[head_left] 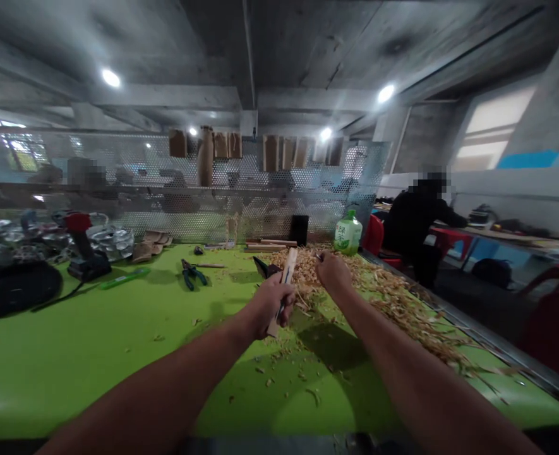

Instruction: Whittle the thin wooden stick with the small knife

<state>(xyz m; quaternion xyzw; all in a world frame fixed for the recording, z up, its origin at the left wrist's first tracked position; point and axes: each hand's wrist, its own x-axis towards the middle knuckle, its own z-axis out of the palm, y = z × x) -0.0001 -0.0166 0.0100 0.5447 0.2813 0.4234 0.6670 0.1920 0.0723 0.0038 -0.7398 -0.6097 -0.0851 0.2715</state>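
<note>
My left hand (273, 302) is wrapped around a pale wooden stick (289, 260), held tilted over the middle of the table. A dark line runs along the stick's side, and its lower end shows beneath my fist. To the right of it, my right hand (333, 272) is closed, apart from the stick. A small shiny tip pokes out by its fingers, but the rest of what it grips is hidden. Wood shavings (307, 275) lie heaped behind and between both hands. A dark flat object (261, 268) sits just behind my left hand.
Pliers (191, 275), a green marker-like tool (125, 278) and a cordless drill (84, 246) are to the left on the green table (94, 354). A green-labelled bottle (348, 232) stands at the back right. More shavings (412, 309) line the right edge. A person (414, 218) sits beyond.
</note>
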